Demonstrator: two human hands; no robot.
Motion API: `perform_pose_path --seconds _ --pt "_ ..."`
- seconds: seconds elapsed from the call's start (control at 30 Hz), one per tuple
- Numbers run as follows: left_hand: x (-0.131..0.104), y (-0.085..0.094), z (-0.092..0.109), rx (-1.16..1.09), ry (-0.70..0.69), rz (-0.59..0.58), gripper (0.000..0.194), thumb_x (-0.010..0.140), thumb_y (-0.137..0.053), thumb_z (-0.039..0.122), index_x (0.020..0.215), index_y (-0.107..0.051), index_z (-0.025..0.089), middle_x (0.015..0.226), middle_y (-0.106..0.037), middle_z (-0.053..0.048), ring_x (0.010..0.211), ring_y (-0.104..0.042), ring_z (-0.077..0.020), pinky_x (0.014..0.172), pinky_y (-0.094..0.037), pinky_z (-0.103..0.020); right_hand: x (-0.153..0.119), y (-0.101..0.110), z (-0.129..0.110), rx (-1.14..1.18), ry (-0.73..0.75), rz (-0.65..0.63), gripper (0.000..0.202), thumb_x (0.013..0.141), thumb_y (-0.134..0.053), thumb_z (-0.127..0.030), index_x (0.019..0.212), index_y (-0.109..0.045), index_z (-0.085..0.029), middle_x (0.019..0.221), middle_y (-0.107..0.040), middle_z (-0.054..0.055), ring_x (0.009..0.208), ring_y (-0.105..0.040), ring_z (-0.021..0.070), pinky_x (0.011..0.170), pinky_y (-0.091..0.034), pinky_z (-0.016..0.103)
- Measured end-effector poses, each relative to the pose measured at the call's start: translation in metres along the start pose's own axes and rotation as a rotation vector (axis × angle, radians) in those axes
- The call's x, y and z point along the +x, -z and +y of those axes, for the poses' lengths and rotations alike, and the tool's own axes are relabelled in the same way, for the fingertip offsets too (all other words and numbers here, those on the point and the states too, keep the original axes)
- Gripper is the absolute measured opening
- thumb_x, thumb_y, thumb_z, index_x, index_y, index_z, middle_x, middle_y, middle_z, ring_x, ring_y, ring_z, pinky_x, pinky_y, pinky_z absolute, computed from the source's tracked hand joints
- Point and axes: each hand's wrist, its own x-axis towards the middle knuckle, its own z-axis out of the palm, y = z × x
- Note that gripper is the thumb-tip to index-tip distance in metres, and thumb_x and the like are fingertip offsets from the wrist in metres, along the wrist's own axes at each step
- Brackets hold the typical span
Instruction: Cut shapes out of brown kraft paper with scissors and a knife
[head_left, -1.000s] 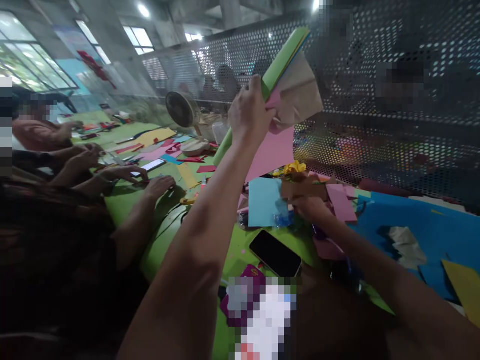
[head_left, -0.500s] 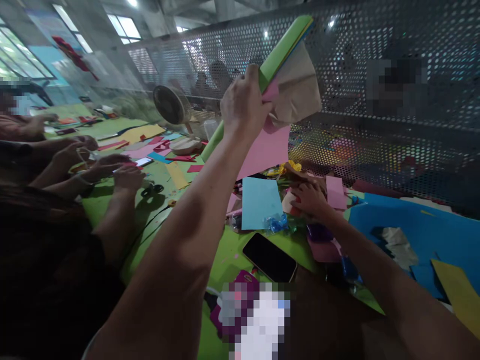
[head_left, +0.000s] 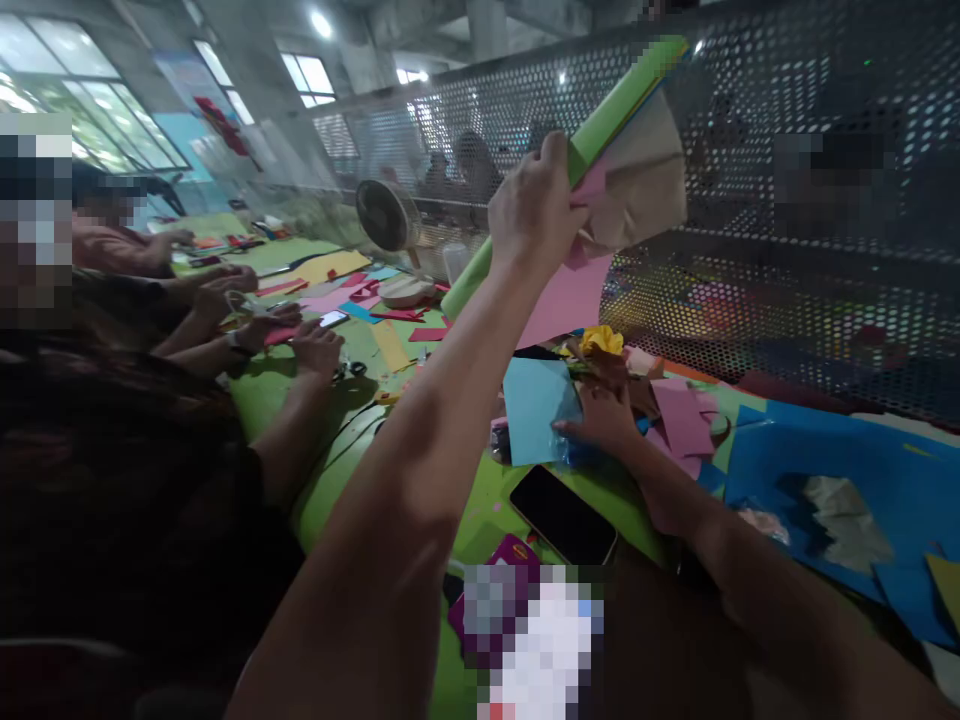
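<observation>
Raised above the table, my left hand is closed round a bundle of rolled paper, green card outermost. Crinkled brown paper and a pink sheet hang from the same grip. My right hand lies low over the pile of craft paper, thumb spread toward a light blue sheet. Its fingertips reach crumpled dark brown paper, and their ends are partly hidden. Just beyond them is a yellow paper flower. Pink paper pieces lie to the right of this hand.
A black phone and a purple box lie on the green table nearest me. Blue card with crumpled paper spreads at right. A fan stands before the perforated metal screen. Other people's hands work at left.
The view has swung left, so things sit further right. My right hand has shifted left across the pile toward the light blue sheet. My left hand still holds the rolled paper up.
</observation>
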Motion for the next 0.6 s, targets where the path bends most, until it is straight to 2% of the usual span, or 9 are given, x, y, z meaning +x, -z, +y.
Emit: perform_pose_path --seconds 0.07,0.13,0.2,0.3,0.33,0.4,0.5,0.6 --pt "-0.001 0.000 0.000 0.002 0.000 -0.003 0.054 0.082 -0.055 0.035 0.135 -0.046 0.036 0.128 -0.064 -0.003 0.119 -0.055 -0.0308 0.094 -0.044 -0.045 0.002 -0.003 -0.015 0.049 -0.042 -0.027 0.101 0.075 -0.070 -0.064 0.153 -0.031 -0.012 0.143 -0.052 0.025 0.136 -0.044 0.0387 0.114 -0.013 0.064" --pt "-0.001 0.000 -0.002 -0.007 0.011 -0.017 0.054 0.082 -0.055 0.038 0.135 -0.044 0.040 0.130 -0.063 -0.002 0.121 -0.053 -0.0313 0.096 -0.044 -0.045 0.005 -0.003 -0.022 0.111 -0.081 -0.045 0.104 0.072 -0.076 -0.052 0.155 -0.025 -0.015 0.144 -0.051 0.024 0.134 -0.046 0.0392 0.112 -0.018 0.063" --pt "-0.001 0.000 -0.005 -0.017 0.021 -0.019 0.054 0.082 -0.055 0.038 0.134 -0.044 0.041 0.131 -0.063 -0.001 0.122 -0.053 -0.0316 0.097 -0.043 -0.045 0.009 -0.003 -0.023 0.181 -0.102 -0.055 0.094 0.072 -0.077 -0.040 0.151 -0.033 -0.017 0.138 -0.058 0.022 0.128 -0.052 0.0387 0.109 -0.028 0.059" --pt "0.000 0.001 -0.009 -0.061 0.009 -0.009 0.051 0.081 -0.056 0.037 0.131 -0.047 0.040 0.128 -0.063 -0.005 0.121 -0.054 -0.0327 0.096 -0.043 -0.046 0.013 -0.002 -0.015 0.259 -0.099 -0.067 0.056 0.073 -0.069 -0.024 0.128 -0.058 -0.016 0.113 -0.072 0.018 0.106 -0.065 0.0353 0.096 -0.044 0.047" --pt "0.000 0.001 -0.010 -0.080 0.006 -0.003 0.050 0.081 -0.057 0.037 0.130 -0.048 0.038 0.127 -0.062 -0.006 0.121 -0.054 -0.0333 0.096 -0.043 -0.046 0.013 -0.001 -0.011 0.281 -0.092 -0.062 0.045 0.074 -0.066 -0.020 0.118 -0.063 -0.015 0.106 -0.073 0.016 0.101 -0.067 0.0338 0.091 -0.047 0.043" --pt "0.000 0.003 -0.012 -0.106 0.010 0.005 0.049 0.081 -0.058 0.038 0.129 -0.048 0.036 0.127 -0.062 -0.008 0.124 -0.053 -0.0345 0.098 -0.042 -0.046 0.015 0.006 0.001 0.342 -0.077 -0.019 0.035 0.072 -0.060 -0.016 0.107 -0.068 -0.016 0.103 -0.074 0.013 0.098 -0.067 0.0309 0.086 -0.049 0.038" --pt "0.002 0.008 -0.013 -0.085 0.042 -0.001 0.051 0.082 -0.058 0.038 0.132 -0.045 0.036 0.132 -0.061 -0.005 0.129 -0.050 -0.0337 0.100 -0.042 -0.044 0.016 0.027 0.032 0.469 -0.085 0.090 0.034 0.073 -0.053 -0.017 0.104 -0.068 -0.016 0.097 -0.074 0.008 0.091 -0.067 0.0255 0.077 -0.052 0.032" --pt "0.005 0.014 -0.012 -0.054 0.061 0.003 0.055 0.083 -0.055 0.039 0.136 -0.042 0.037 0.135 -0.061 -0.002 0.131 -0.049 -0.0320 0.101 -0.041 -0.043 0.014 0.054 0.075 0.590 -0.139 0.214 0.035 0.074 -0.048 -0.018 0.104 -0.065 -0.013 0.087 -0.071 0.005 0.077 -0.066 0.0205 0.066 -0.052 0.028"
